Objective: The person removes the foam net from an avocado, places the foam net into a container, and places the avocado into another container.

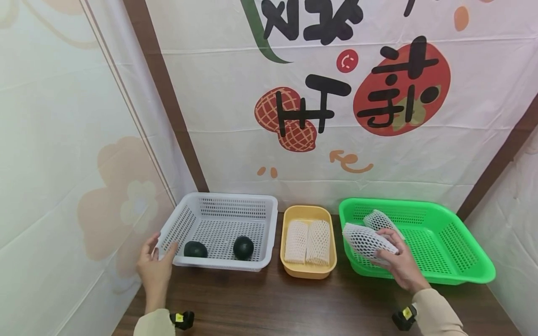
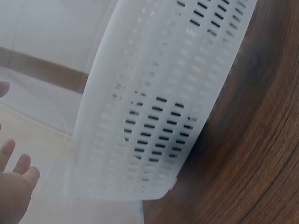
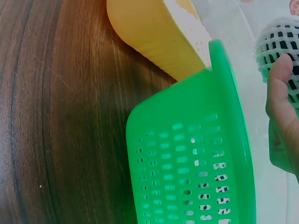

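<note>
My right hand (image 1: 401,263) holds a dark fruit in a white foam net sleeve (image 1: 363,240) above the left part of the green basket (image 1: 437,275). Another netted fruit (image 1: 380,220) lies in that basket, partly hidden behind the held one. In the right wrist view, the thumb presses on the netting (image 3: 282,42). My left hand (image 1: 155,268) is at the near left corner of the white basket (image 1: 218,264), its fingers spread and holding nothing. Inside that basket are two dark green, round fruits, one on the left (image 1: 195,249) and one on the right (image 1: 243,248).
Between the two large baskets stands a small yellow basket (image 1: 308,272) with two stacks of flat white foam net sleeves, left (image 1: 296,242) and right (image 1: 318,242). All stand on a dark wooden table (image 1: 269,303). Printed cloth (image 1: 218,154) hangs behind and at both sides.
</note>
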`<state>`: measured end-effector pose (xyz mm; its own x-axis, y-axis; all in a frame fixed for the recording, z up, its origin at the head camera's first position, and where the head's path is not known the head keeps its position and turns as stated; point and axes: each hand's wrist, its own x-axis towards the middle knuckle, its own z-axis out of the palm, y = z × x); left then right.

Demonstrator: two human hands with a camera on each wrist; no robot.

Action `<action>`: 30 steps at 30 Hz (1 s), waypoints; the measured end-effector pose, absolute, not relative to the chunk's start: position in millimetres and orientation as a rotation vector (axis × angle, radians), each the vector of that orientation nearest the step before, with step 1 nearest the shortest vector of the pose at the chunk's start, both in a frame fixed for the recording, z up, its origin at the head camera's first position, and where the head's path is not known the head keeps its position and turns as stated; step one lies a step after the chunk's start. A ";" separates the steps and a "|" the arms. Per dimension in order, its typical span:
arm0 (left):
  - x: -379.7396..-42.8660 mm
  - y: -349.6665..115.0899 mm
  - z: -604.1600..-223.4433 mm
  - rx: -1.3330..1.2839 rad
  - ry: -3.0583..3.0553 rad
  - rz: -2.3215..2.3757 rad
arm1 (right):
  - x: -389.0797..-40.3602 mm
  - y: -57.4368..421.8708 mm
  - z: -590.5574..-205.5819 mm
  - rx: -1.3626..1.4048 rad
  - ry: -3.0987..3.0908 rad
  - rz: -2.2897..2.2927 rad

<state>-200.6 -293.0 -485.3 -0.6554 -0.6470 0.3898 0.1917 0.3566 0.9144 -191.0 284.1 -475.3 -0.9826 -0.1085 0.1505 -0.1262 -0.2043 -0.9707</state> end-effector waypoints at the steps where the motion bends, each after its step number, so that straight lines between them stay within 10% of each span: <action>1: -201.1 -291.4 -485.3 0.391 -1.865 -1.384 | -190.7 283.5 -475.0 0.294 -1.973 2.414; 30: -197.8 -224.9 -479.6 -0.074 -2.059 -1.382 | -184.9 275.4 -474.7 0.325 -1.963 2.425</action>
<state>-197.8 -224.9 -479.6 -0.7880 -0.2974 0.5390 0.3863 0.4429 0.8091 -184.9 275.4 -474.7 -0.9786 -0.1253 0.1634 -0.1337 -0.2168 -0.9670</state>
